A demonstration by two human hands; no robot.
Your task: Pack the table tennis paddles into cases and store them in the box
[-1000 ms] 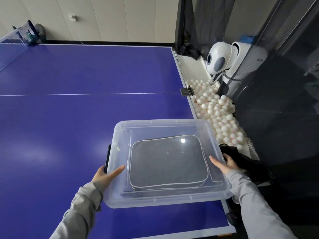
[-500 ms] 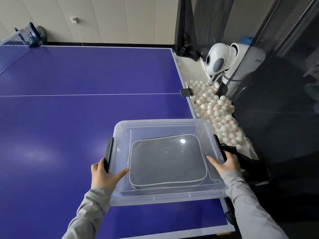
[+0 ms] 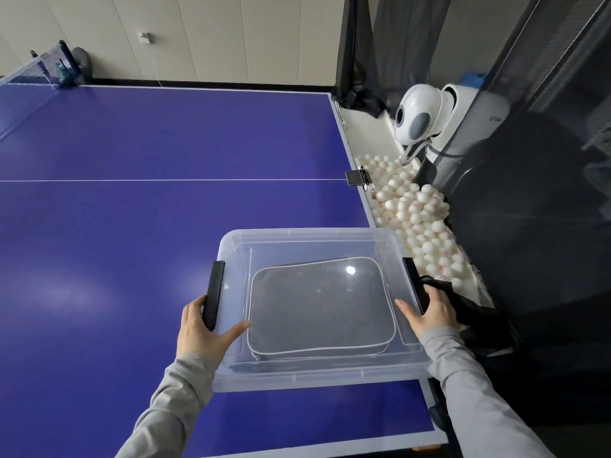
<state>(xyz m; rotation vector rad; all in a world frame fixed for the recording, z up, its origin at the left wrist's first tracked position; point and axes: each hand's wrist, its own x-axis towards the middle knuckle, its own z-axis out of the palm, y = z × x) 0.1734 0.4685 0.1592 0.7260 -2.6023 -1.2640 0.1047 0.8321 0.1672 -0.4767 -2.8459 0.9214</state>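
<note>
Blue table-tennis surface (image 3: 148, 209). Both hands' fingers (image 3: 193, 307) curl around the lidded box's (image 3: 297, 375) side latches; a half-snapped latch could let the lid pop.

Soft, even light falls from above, leaving a small bright glare spot on the clear lid (image 3: 350, 270) and a pale sheen on the desk (image 3: 132, 200) toward its left edge. The right side beyond the desk sits dim behind dark netting (image 3: 545, 193). The wide lens bends the desk's edges outward, and focus stays sharp throughout.

left hand (image 3: 198, 328) and right hand (image 3: 429, 314) forward, fingers curled, thumbs spread inward.
</note>
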